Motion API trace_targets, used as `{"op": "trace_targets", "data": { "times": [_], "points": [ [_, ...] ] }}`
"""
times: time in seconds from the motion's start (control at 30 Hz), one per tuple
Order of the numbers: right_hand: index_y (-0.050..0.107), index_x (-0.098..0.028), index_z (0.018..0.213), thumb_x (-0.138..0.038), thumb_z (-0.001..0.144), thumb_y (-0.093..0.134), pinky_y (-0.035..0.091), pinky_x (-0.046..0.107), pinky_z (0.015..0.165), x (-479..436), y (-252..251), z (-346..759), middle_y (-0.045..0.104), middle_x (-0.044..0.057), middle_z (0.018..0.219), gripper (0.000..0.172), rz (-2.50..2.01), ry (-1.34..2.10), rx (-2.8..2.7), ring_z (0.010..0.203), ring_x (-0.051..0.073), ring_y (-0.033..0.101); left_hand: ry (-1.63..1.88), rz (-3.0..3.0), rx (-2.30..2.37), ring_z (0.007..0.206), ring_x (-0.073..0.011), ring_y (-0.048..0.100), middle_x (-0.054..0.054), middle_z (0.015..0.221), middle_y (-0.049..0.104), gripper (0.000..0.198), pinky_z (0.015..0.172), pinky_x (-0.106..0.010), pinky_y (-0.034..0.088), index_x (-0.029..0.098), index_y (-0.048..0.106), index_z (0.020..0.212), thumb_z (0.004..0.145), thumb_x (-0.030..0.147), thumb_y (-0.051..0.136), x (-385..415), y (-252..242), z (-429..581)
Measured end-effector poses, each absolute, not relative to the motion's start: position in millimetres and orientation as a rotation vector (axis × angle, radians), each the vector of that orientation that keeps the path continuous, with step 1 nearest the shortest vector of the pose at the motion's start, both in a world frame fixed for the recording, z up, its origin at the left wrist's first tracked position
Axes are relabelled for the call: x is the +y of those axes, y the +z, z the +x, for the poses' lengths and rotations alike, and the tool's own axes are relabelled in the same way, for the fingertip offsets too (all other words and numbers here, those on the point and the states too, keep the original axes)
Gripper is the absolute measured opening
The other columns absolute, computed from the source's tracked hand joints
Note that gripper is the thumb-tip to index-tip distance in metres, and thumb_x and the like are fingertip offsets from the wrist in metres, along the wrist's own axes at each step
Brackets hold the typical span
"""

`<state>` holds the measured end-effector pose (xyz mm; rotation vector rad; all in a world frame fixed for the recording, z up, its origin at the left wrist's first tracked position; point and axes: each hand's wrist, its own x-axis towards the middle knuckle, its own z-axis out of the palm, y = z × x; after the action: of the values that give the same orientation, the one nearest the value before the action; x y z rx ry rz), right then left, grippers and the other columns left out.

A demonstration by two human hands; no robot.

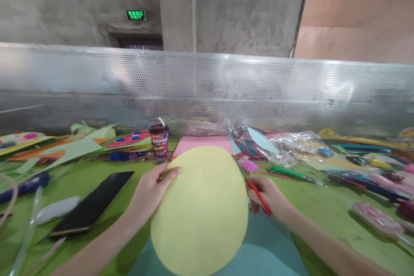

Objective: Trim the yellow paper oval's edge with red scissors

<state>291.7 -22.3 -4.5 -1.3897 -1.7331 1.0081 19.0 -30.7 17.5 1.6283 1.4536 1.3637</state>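
Observation:
A large rounded sheet of pale yellow paper (200,211) is raised in front of me. My left hand (154,187) pinches its upper left edge, thumb on the near face and the other fingers partly behind it. At the paper's right edge, my right hand (267,196) is closed round the red handles of a pair of scissors (260,198), whose blades point up and left along the edge. Below the yellow paper lies a blue-green sheet (268,250), partly covered by it.
Left are a black phone (93,202), a white device (56,210) and paper pieces. A purple cup with a straw (159,142) stands behind my left hand. A green-handled cutter (296,174) and plastic bags lie right. A perforated metal panel (207,82) stands behind.

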Motion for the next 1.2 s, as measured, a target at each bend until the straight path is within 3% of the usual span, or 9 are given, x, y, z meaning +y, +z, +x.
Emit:
{"op": "trace_targets", "data": {
  "times": [0.2,0.33,0.47,0.7,0.87,1.0,1.07,1.2],
  "points": [
    [0.043,-0.017,0.064,-0.03,0.068,0.044,0.042,0.02,0.038,-22,0,291,0.047,-0.006,0.04,0.014,-1.411,0.943,-1.705,0.038,0.011,0.053,1.385,1.575,1.4,0.069,-0.0223,0.062,-0.005,0.08,0.068,0.033,0.056,-0.027,0.046,0.018,0.062,0.09,0.069,0.043,0.053,-28,15,16],
    [0.04,-0.018,0.061,-0.036,0.068,0.049,0.045,0.021,0.045,-25,5,289,0.046,-0.005,0.05,0.022,-1.318,0.887,-1.708,0.044,0.01,0.051,1.405,1.436,1.322,0.065,-0.0216,0.063,-0.006,0.082,0.068,0.04,0.053,-0.028,0.048,0.016,0.059,0.098,0.069,0.044,0.054,-25,12,15],
    [0.046,-0.016,0.067,-0.041,0.069,0.049,0.044,0.022,0.05,-24,1,290,0.05,-0.002,0.059,0.025,-1.263,0.879,-1.754,0.052,0.011,0.051,1.443,1.2,1.242,0.06,-0.019,0.063,-0.005,0.083,0.069,0.037,0.054,-0.028,0.05,0.019,0.058,0.098,0.067,0.04,0.059,-24,12,15],
    [0.054,-0.016,0.07,-0.045,0.066,0.052,0.041,0.023,0.047,-10,-4,297,0.055,0.001,0.057,0.03,-1.483,0.645,-1.633,0.055,0.015,0.053,1.485,0.814,1.082,0.062,-0.0197,0.064,-0.006,0.078,0.069,0.027,0.057,-0.031,0.052,0.017,0.059,0.092,0.067,0.026,0.064,-16,6,15],
    [0.053,-0.016,0.063,-0.038,0.068,0.052,0.038,0.024,0.043,-9,1,305,0.05,0.0,0.048,0.022,-1.569,0.558,-1.789,0.045,0.014,0.05,1.509,0.628,1.037,0.062,-0.0188,0.065,-0.007,0.073,0.069,0.019,0.056,-0.03,0.053,0.012,0.057,0.094,0.075,0.015,0.053,-7,1,14],
    [0.057,-0.019,0.067,-0.021,0.064,0.054,0.041,0.027,0.057,-5,8,318,0.06,0.004,0.072,0.004,-1.373,0.239,-2.273,0.063,0.017,0.054,1.535,0.427,1.017,0.047,-0.0111,0.059,-0.003,0.059,0.063,0.014,0.042,-0.018,0.05,0.009,0.056,0.089,0.079,0.007,0.046,-4,3,13],
    [0.058,-0.02,0.074,-0.016,0.064,0.051,0.042,0.028,0.064,-1,13,326,0.06,0.005,0.084,0.013,-1.344,0.203,-2.404,0.073,0.019,0.055,1.555,0.328,0.975,0.039,-0.0059,0.052,0.0,0.053,0.057,0.015,0.036,-0.011,0.045,0.008,0.055,0.085,0.078,0.001,0.044,-3,4,11],
    [0.057,-0.019,0.07,-0.016,0.062,0.054,0.041,0.031,0.06,8,16,356,0.061,0.008,0.078,0.01,-1.568,0.143,-2.275,0.067,0.021,0.055,1.497,0.291,0.862,0.035,-0.0021,0.045,0.0,0.056,0.053,0.015,0.033,-0.009,0.042,0.008,0.053,0.078,0.076,-0.003,0.043,-4,3,11]
  ]
}}
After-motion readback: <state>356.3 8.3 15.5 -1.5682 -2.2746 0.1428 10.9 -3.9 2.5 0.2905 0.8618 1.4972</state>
